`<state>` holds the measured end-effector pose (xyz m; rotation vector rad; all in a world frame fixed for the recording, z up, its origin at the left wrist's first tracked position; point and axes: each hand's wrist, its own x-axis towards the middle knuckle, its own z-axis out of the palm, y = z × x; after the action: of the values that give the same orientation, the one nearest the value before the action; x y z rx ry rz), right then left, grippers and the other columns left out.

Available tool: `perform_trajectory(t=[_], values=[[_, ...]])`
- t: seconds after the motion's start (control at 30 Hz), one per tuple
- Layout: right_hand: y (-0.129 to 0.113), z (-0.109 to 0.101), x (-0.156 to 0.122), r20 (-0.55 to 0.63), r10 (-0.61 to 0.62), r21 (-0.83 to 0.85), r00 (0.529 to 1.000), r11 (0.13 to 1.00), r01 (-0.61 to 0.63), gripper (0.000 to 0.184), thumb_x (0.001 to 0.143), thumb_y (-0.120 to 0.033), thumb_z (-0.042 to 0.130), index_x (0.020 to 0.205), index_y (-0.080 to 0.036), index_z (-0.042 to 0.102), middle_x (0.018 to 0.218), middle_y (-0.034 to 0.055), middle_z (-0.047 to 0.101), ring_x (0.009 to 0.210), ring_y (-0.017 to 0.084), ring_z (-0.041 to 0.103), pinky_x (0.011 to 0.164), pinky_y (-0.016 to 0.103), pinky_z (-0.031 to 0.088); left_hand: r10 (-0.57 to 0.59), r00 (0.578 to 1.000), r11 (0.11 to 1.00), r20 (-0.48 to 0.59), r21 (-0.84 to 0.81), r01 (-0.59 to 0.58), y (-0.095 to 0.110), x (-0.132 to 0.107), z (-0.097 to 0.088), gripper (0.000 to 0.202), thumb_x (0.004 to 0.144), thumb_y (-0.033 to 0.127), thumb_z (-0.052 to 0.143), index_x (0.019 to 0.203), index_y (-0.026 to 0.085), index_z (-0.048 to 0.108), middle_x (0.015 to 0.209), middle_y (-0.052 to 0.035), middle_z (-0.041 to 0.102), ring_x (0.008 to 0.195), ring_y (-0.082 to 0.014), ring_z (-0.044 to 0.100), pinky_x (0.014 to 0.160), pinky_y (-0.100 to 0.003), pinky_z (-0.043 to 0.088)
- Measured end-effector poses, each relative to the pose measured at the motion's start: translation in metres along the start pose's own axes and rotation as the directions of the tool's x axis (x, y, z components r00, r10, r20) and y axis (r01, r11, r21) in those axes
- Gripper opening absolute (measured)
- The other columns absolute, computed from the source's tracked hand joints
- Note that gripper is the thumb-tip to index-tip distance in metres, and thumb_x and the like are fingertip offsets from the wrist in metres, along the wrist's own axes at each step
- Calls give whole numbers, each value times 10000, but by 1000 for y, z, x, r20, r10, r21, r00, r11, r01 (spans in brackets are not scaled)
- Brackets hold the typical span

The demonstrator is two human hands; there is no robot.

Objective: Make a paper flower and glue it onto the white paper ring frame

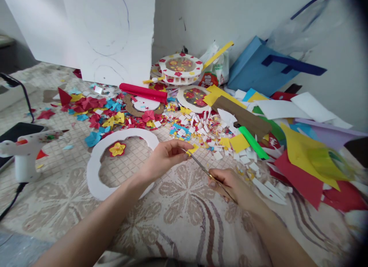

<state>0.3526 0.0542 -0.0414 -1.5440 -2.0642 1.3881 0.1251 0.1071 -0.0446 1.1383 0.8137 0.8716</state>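
Observation:
Between the thumb and fingers of my left hand (169, 156) is a small piece of yellow paper (194, 148). My right hand (225, 182) grips a pair of scissors (201, 165), whose blades point up and left and meet the yellow paper. Whether the blades are apart is too small to tell. To the left, a white scalloped ring (93, 171) lies on the patterned cloth, partly behind my left forearm. Inside the ring's opening sits a red and yellow paper flower (117, 149).
A white glue gun (25, 156) stands at the left with its cord. Paper flowers and scraps (198, 123) cover the middle. Behind are a decorated round box (181, 69) and a white board (115, 33). A green cutter (253, 142), coloured sheets (299, 175) and a blue bag (255, 67) lie right.

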Motion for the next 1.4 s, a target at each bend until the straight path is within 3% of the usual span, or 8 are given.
perform_trajectory(t=[0.43,0.63,1.2,1.4], values=[[-1,-5,-5,28,-85,-49,996,995,87,501,850,-655,390,682,-183,418,606,-29,399,542,101,326,506,242,257,-13,997,1000,-72,-19,12,7,0,-2,218,721,206,707,929,158,664,879,-28,672,776,-116,612,782,-280,483],[-5,-7,-7,77,-60,52,995,997,56,548,832,-705,349,687,-183,432,546,-40,381,489,97,346,467,240,249,26,996,1000,-83,12,-25,6,-1,1,196,734,262,710,894,155,669,897,-41,678,794,-126,611,794,-287,485],[7,-3,-3,49,-51,72,998,996,47,575,802,-739,356,668,-186,432,540,-42,370,462,85,343,436,222,237,36,998,999,-41,-16,-37,2,0,3,193,712,194,721,880,136,643,753,-2,607,671,-87,551,636,-220,448],[5,-4,-3,59,-43,80,997,996,38,560,803,-727,379,663,-186,428,533,-42,379,454,83,336,433,224,234,55,994,998,-93,-29,-58,1,0,3,176,714,229,726,849,141,654,798,-14,635,704,-97,572,700,-242,471]])
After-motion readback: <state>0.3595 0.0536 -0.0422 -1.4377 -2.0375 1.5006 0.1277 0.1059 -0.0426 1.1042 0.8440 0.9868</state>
